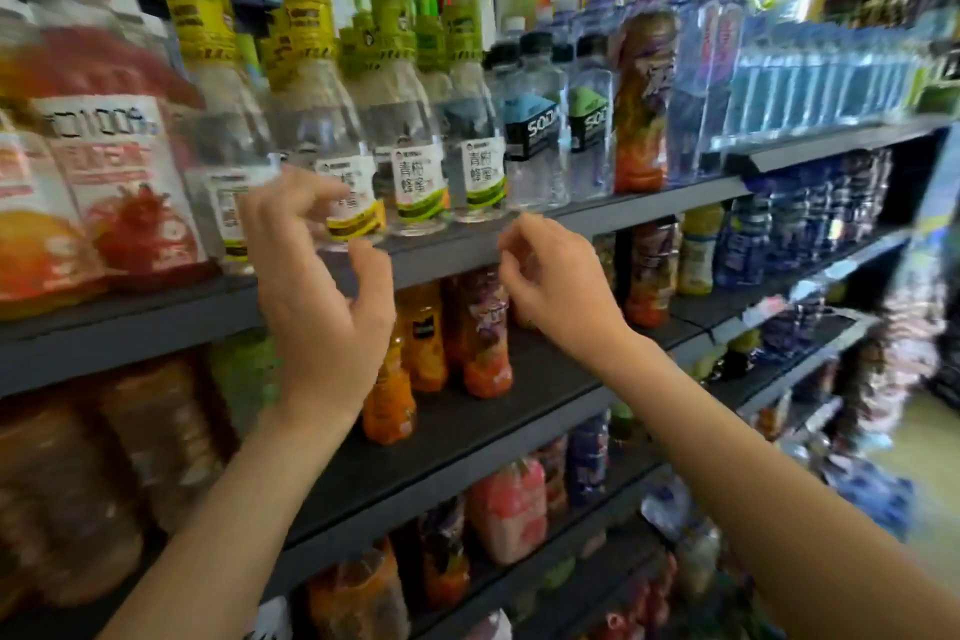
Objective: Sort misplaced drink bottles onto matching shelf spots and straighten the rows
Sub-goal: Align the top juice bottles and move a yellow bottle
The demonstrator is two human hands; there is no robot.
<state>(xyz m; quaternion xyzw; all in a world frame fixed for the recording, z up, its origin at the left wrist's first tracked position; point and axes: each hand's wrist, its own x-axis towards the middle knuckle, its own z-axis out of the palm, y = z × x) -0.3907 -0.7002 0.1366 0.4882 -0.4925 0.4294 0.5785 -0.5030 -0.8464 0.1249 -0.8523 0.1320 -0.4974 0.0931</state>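
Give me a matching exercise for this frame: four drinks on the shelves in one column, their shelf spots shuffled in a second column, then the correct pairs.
Things
1. soda water bottle with black label
2. purple-capped juice bottle
3. yellow-labelled clear bottle
4. orange juice bottle

Places
A. on the shelf below, under the two hands
B. top row, at the fingers of the left hand
C. top row, just right of the green-labelled honey drinks
D. top row, between the soda waters and the blue-labelled water bottles

Pairs: 1-C, 2-D, 3-B, 4-A
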